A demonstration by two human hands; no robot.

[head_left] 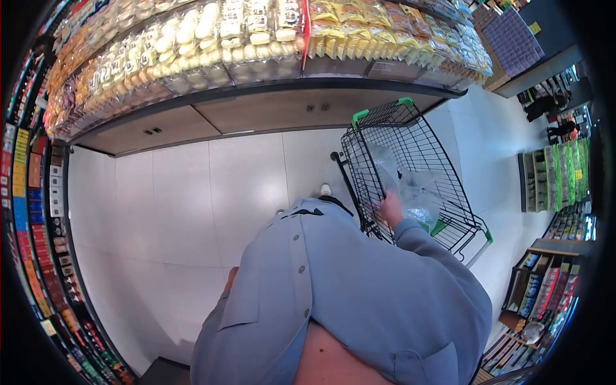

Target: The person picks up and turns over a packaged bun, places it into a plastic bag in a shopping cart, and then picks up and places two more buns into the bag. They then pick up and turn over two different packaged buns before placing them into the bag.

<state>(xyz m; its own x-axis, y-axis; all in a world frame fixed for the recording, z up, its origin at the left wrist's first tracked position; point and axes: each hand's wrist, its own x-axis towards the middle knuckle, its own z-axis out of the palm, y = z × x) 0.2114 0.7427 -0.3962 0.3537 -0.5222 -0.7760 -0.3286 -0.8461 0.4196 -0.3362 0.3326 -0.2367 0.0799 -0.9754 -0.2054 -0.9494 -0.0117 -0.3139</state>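
Observation:
My right hand [390, 209] is at the near side of a black wire shopping cart [449, 160] with green corners, to my right. Its fingers look closed, pointing into the basket. They lie against clear plastic bags [420, 189], and I cannot make out whether they grip a bag or the cart's wire. What the bags contain is hard to see. My left hand [231, 280] hangs low beside my grey-blue shirt [276, 256]. Only a sliver of it shows past the shirt, and its fingers are hidden.
Ahead runs a long display shelf [256, 106] stacked with packaged food. Tall shelves of boxed goods [38, 212] stand on the left. On the right are more racks [555, 179] and a person in dark clothes [545, 106] farther off. Pale tiles [160, 212] cover the floor.

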